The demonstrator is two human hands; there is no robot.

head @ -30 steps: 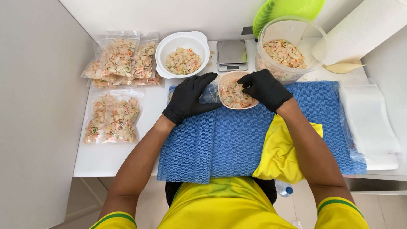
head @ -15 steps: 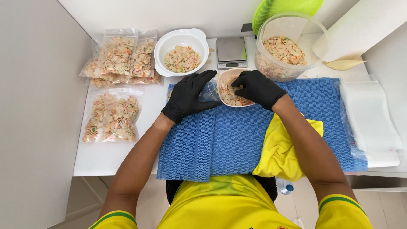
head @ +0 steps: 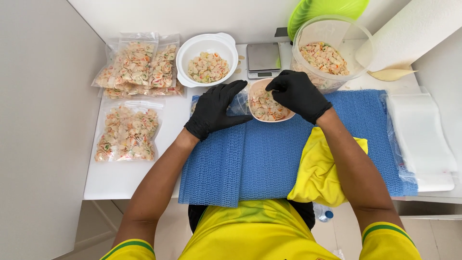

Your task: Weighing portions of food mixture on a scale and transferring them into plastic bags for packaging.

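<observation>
Small pale-pink round bowl of mixed-colour shell-shaped snack pieces, sitting at the far edge of the blue textured mat, right between both gloves. Tipped, maybe, toward the left, though hard to be sure. Right hand in a black glove, curled over the bowl's far rim, fingers bent down onto it; a steadying hold on the bowl, apparently, to keep it from sliding on the mat. Left hand, also black-gloved, spread flat and loose just left of the bowl, pressing a clear plastic bag against the mat, likely to keep its mouth near the bowl; nothing clenched there. Bowl touching the right fingers, just beside the left fingertips.

Farther out: small silver digital scale directly behind, white round bowl with handles to its left, large clear plastic tub of the same pieces to the right, green lid behind that. Filled zip bags stacked at far left on the white table, one more filled bag lying nearer. Stack of empty clear bags at right, yellow cloth on the mat.
</observation>
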